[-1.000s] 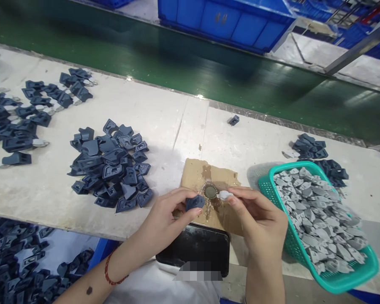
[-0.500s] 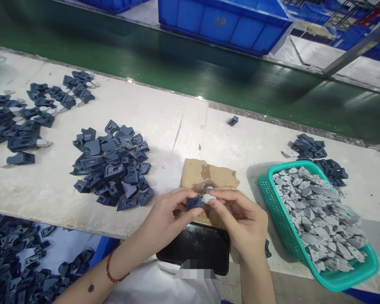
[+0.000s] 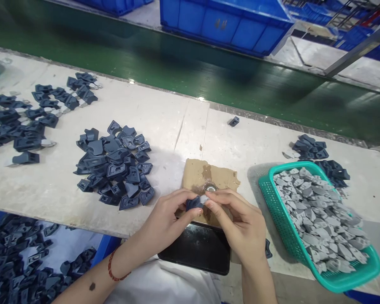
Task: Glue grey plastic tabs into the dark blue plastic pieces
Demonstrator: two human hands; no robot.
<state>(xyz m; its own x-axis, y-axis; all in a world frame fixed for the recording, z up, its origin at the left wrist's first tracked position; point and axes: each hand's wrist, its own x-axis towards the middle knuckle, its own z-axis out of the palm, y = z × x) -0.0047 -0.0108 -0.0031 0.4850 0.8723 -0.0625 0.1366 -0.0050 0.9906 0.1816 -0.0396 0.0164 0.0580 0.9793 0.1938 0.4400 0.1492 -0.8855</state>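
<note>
Between the thumb and fingers of my left hand (image 3: 172, 215) is a dark blue plastic part (image 3: 194, 203). My right hand (image 3: 239, 215) pinches a small light grey piece (image 3: 204, 199) against the right end of that part; how far the two fit together is hidden by the fingers. Both hands are above a torn piece of brown cardboard (image 3: 194, 173) with a wet dark stain. A small round metal thing (image 3: 210, 188) sits on the cardboard, just beyond my right fingertips. Below my hands lies a black phone (image 3: 196, 249).
A green basket (image 3: 272, 211) of grey pieces stands at right. Dark blue parts (image 3: 114, 164) are heaped left of my hands, with more joined to grey pieces (image 3: 28, 122) farther left. A bin of parts (image 3: 98, 253) sits lower left. Beyond the table runs a green belt (image 3: 145, 63).
The grey piece sits closer against the dark blue part, with less of it showing between my fingers. My right hand has shifted slightly left. The view has moved a little.
</note>
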